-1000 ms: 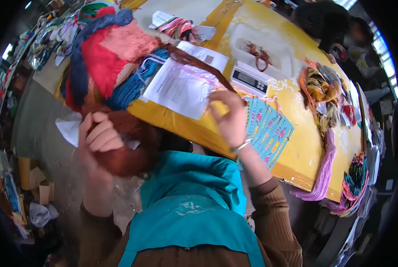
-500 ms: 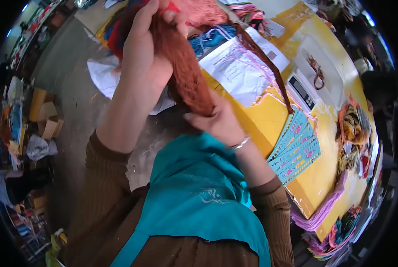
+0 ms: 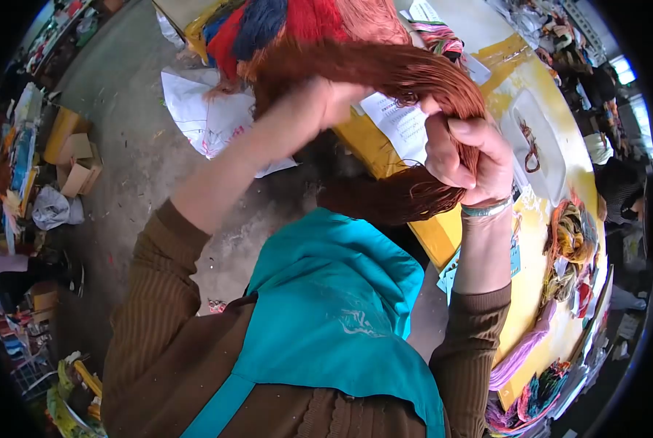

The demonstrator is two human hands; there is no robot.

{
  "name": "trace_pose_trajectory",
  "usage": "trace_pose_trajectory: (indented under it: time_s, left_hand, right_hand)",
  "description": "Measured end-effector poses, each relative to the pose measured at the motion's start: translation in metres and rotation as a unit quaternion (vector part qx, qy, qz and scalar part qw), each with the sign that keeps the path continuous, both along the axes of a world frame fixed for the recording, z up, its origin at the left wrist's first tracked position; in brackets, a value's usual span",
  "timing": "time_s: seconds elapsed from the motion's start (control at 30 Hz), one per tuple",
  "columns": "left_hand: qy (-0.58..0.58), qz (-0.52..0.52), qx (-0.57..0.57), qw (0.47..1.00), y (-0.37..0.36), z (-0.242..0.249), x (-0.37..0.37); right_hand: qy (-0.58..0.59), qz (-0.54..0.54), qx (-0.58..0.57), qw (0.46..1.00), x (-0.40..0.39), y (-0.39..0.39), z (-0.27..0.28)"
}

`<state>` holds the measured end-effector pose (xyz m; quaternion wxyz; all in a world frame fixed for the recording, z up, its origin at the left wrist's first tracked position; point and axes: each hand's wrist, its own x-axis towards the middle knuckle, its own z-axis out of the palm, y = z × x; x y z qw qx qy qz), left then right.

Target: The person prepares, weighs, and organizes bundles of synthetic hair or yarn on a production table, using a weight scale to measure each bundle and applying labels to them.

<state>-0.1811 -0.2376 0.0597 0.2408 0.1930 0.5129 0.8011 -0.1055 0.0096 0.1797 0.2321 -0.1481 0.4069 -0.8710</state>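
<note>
A thick hank of reddish-brown thread (image 3: 385, 67) arches across the upper middle of the view. My right hand (image 3: 472, 157) is wrapped round its right end, fingers curled in over the strands. From that fist the lower part of the hank sweeps back to the left, over the teal apron (image 3: 326, 292). Below the hank's upper left stretch is my left hand (image 3: 315, 109), smeared by motion, its fingers right at the strands. Behind the hank lie bundles of red thread (image 3: 315, 18) and dark blue thread (image 3: 262, 29).
On the yellow table (image 3: 436, 237) are a handwritten paper (image 3: 396, 124), a clear tray (image 3: 538, 157) holding a small brown twist, and perforated teal cards (image 3: 515, 255). Coloured skeins (image 3: 575, 233) line its right side. White sheeting (image 3: 202, 109) hangs by the left edge, above grey floor.
The hank went from hanging lengthwise between my hands to a wide sideways loop. My right hand moved up and right with it; my left hand came down and right from its upper end.
</note>
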Motion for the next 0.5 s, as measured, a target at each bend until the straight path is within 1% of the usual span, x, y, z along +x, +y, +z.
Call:
trace_pose_trajectory:
  time_s: [0.03,0.07,0.1,0.13,0.17,0.23,0.3,0.33,0.4,0.43,0.47,0.5]
  left_hand:
    - [-0.001,-0.08,-0.06,0.995,-0.003,-0.014,0.015]
    - [0.042,-0.148,-0.127,0.98,-0.004,-0.027,0.028]
    - [0.216,-0.178,-0.241,0.93,-0.008,-0.034,0.033]
    - [0.217,-0.175,-0.24,0.93,-0.015,-0.03,0.038]
    - [0.197,-0.128,-0.31,0.921,-0.025,-0.019,0.043]
    - [0.152,-0.03,-0.442,0.883,-0.048,0.005,0.049]
    - [0.167,0.174,-0.502,0.83,-0.073,0.018,0.049]
    - [0.165,0.176,-0.501,0.831,-0.078,0.026,0.052]
    - [0.269,0.287,-0.465,0.793,-0.086,0.039,0.062]
    - [0.213,0.207,-0.362,0.883,-0.082,0.044,0.066]
    - [0.152,0.122,-0.249,0.949,-0.071,0.05,0.071]
    - [0.06,0.023,-0.111,0.992,-0.053,0.061,0.081]
  right_hand:
    - [-0.028,0.015,-0.013,0.999,-0.003,-0.005,0.006]
    - [-0.022,0.025,0.012,0.999,-0.005,-0.009,0.011]
    - [-0.023,0.008,0.052,0.998,-0.007,-0.017,0.013]
    - [-0.024,-0.009,0.093,0.995,-0.01,-0.023,0.015]
    - [-0.035,0.017,0.064,0.997,-0.014,-0.023,0.009]
    - [-0.046,0.019,0.059,0.997,-0.016,-0.019,0.006]
    - [-0.058,0.021,0.063,0.996,-0.017,-0.016,0.007]
    - [-0.058,0.023,0.065,0.996,-0.018,-0.017,0.007]
    - [-0.065,0.056,0.09,0.992,-0.02,-0.021,0.008]
    - [-0.061,0.053,0.124,0.989,-0.02,-0.028,0.011]
    - [-0.058,0.054,0.151,0.985,-0.02,-0.036,0.014]
    - [-0.053,0.055,0.177,0.981,-0.019,-0.044,0.017]
